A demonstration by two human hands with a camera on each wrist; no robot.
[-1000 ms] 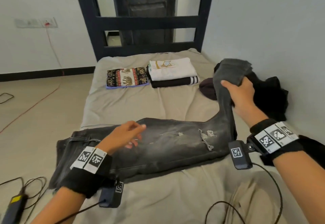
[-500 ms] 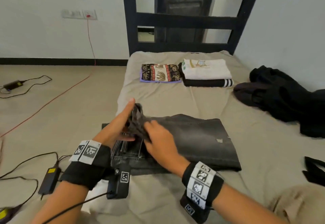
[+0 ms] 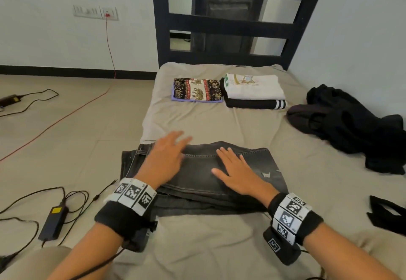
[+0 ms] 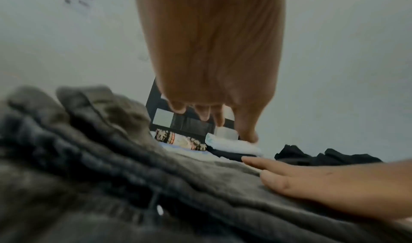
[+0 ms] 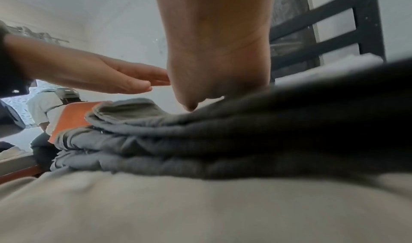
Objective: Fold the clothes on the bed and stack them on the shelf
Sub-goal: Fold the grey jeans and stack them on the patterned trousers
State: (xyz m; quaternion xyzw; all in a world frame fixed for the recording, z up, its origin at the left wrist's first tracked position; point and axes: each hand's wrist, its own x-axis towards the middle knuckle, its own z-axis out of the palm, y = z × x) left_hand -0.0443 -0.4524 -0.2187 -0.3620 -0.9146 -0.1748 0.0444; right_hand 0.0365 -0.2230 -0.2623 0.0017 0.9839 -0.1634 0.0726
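Dark grey jeans (image 3: 202, 169) lie folded in several layers on the beige bed (image 3: 197, 123), near its left edge. My left hand (image 3: 164, 159) is flat, fingers straight, just above the jeans' left part. Spread flat, my right hand (image 3: 237, 172) presses on the top layer. In the left wrist view the jeans (image 4: 111, 176) fill the foreground and my right hand (image 4: 312, 185) rests on them. The right wrist view has the stacked layers (image 5: 200, 141) edge-on, with my left hand (image 5: 100, 77) hovering over them. Loose black clothes (image 3: 351, 123) lie piled at the bed's right side.
Folded clothes sit near the headboard (image 3: 232, 20): an elephant-print piece (image 3: 196, 89) and a white shirt on a black striped one (image 3: 252, 91). Cables and a power adapter (image 3: 52, 222) lie on the floor at left. Another black garment (image 3: 388, 213) lies at the right edge.
The right hand carried the jeans leg over to the left and folded it down. Both hands have let go of the fabric and now lie flat over the folded jeans.
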